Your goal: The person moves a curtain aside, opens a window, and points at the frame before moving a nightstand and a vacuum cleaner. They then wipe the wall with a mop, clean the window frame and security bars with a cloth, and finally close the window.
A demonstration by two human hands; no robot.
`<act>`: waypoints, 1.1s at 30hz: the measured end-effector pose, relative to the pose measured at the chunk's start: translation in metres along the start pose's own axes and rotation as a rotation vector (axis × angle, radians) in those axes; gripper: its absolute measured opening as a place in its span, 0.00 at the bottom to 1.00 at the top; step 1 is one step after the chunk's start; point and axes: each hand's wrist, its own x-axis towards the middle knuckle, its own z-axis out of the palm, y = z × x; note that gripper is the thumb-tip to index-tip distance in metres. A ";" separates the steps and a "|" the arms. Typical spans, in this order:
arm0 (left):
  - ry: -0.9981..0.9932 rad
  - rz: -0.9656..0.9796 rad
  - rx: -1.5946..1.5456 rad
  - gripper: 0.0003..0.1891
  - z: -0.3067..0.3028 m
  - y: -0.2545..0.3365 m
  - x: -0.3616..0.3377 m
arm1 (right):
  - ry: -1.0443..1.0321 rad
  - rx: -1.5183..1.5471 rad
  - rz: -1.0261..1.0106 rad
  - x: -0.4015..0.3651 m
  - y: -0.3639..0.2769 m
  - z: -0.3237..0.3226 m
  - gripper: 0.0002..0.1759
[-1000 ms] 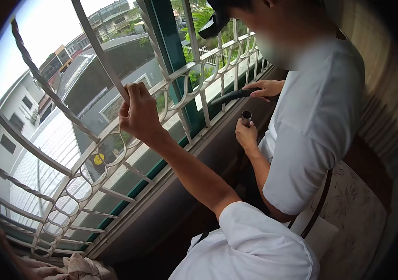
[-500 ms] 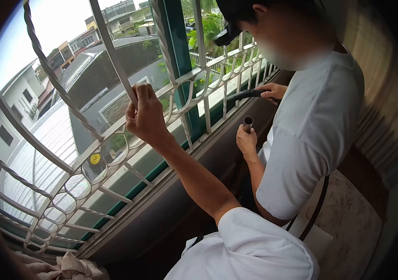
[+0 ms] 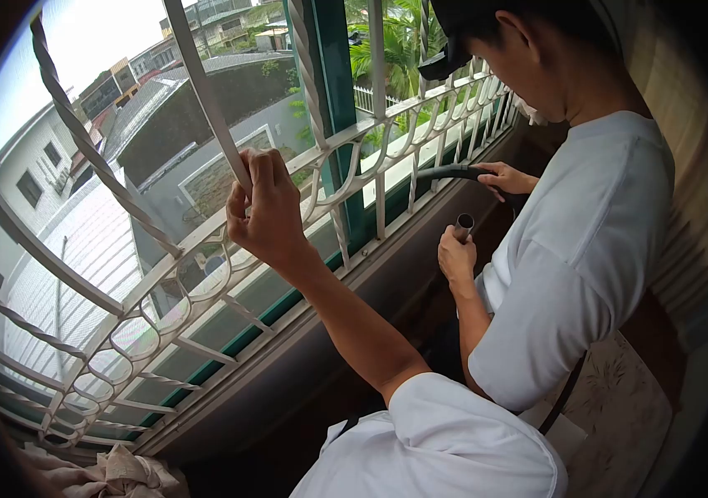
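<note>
My right hand (image 3: 269,212) is closed around a flat upright bar (image 3: 209,104) of the white window grille, with its back towards the camera. Just below it are the looped parts of the grille (image 3: 341,170). My left hand is out of view.
On the right a co-worker in a cap and pale shirt (image 3: 574,257) leans towards the window. One of their hands holds a metal tube (image 3: 463,222), the other a black curved tube (image 3: 454,172). Bundled cloth (image 3: 126,475) lies at the lower left.
The view has shifted a little, and the co-worker with both tubes now appears farther right. My right hand remains on the bar. The yellow round spot behind the grille no longer shows.
</note>
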 end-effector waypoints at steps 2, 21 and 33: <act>0.005 -0.003 0.003 0.19 -0.002 -0.003 0.000 | -0.011 -0.004 0.011 -0.002 0.000 -0.001 0.20; 0.013 -0.032 0.012 0.19 0.009 -0.016 -0.008 | -0.098 0.044 0.057 -0.003 0.002 -0.001 0.21; 0.024 -0.034 0.039 0.20 0.011 -0.031 -0.009 | -0.088 0.058 0.052 -0.004 0.002 0.000 0.22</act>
